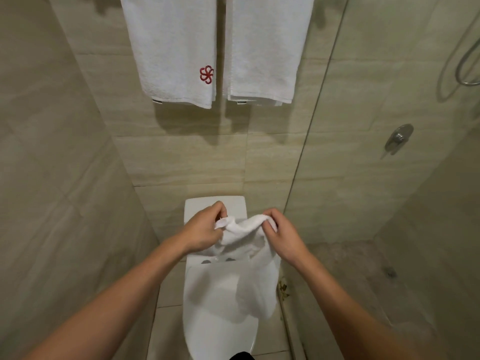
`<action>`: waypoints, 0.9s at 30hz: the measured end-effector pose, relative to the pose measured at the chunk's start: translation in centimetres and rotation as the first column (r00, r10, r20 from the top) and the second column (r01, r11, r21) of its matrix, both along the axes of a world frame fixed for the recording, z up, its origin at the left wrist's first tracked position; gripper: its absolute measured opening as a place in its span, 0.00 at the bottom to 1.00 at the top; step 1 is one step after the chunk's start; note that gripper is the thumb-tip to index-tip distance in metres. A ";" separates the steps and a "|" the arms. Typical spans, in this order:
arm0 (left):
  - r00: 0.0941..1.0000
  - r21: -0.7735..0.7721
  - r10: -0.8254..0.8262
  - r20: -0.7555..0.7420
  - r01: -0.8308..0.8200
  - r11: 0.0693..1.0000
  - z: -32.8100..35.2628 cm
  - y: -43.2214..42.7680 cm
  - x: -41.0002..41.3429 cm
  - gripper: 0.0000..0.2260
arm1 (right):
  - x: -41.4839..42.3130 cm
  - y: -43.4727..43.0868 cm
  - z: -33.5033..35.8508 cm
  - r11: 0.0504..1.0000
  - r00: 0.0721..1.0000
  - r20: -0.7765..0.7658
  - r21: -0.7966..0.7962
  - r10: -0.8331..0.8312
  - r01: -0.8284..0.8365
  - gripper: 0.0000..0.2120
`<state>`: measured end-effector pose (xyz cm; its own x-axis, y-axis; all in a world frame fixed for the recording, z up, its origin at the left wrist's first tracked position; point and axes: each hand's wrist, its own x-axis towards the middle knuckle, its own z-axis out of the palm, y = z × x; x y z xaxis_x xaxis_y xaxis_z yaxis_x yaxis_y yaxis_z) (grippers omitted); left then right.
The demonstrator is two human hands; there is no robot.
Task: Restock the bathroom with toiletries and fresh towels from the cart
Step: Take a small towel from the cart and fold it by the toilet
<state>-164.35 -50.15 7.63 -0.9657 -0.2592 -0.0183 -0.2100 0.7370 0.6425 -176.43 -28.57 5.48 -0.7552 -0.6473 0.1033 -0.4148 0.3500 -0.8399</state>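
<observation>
1. Towel (241, 231): small, white, bunched, stretched across the gap between the two sets of fingers and pinched along its upper edge.
2. Left hand (204, 229): fingers curled, thumb and fingertips pinching the towel's left corner, a small flap of cloth poking out beside the thumb.
3. Right hand (284, 236): fingers curled over the towel's right end, fingertips tucked into the cloth, gripping it.
4. Below the fingers: rest of the towel hanging loose, the lower part blurred and hard to separate from the white behind it.
5. Just behind and under the fingers: tank (197, 207), white, its top partly covered by hands and cloth.
6. Lower still, nearer than the fingers: lid (215, 331), white, closed, partly veiled by the hanging cloth.
7. High above the fingers, on the wall (181, 157): logo towel (171, 48) above the left fingers, a red emblem near its lower right corner; plain towel (265, 48) above the right fingers; both white, folded, hanging side by side with a narrow gap between.
8. Right of the right fingers: edge of the glass (315, 113), running from top to bottom.
9. Past the glass, well right of the fingers: valve (398, 137) on the tiles, and a loop of hose (461, 63) at the top corner.
10. Either side of the lid: floor (168, 294), pale tile.
</observation>
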 end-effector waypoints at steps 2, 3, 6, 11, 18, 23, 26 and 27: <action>0.999 0.103 0.018 0.050 -0.023 0.994 -1.1 1.1 0.4 0.16 | 0.4 -1.0 0.9 0.999 0.999 -0.034 -0.025 0.031 -0.032 0.05; 0.999 0.155 0.020 0.038 -0.026 0.988 -1.5 1.8 0.4 0.17 | 0.6 -1.5 1.2 0.999 0.999 -0.043 -0.029 0.033 -0.035 0.05; 1.000 0.249 0.020 0.002 -0.020 0.968 -1.3 3.4 0.1 0.14 | 0.7 -2.4 2.1 0.999 0.998 -0.059 -0.049 0.016 -0.018 0.04; 0.999 -0.155 -0.034 0.021 0.037 0.987 0.2 4.0 -0.3 0.21 | -0.1 -2.3 3.1 0.995 0.999 -0.028 -0.091 -0.040 0.037 0.04; 0.986 -0.199 0.110 -0.124 -0.134 0.971 0.6 3.1 -2.2 0.13 | -1.3 -1.6 2.9 0.995 1.000 0.001 -0.098 0.029 -0.028 0.01; 0.896 0.185 0.296 -0.331 -0.246 0.951 1.6 3.8 -3.3 0.11 | -1.2 -1.4 -0.5 0.998 0.998 0.056 0.057 0.025 -0.028 0.03; 0.752 0.395 0.483 -0.448 -0.319 0.862 2.1 3.0 -3.2 0.13 | -0.9 -0.9 -2.7 0.980 0.992 0.125 0.190 0.032 -0.056 0.07; 0.730 0.398 0.516 -0.448 -0.354 0.846 2.0 2.6 -3.1 0.13 | -0.9 -0.8 -3.0 0.973 0.990 0.131 0.219 0.043 -0.071 0.09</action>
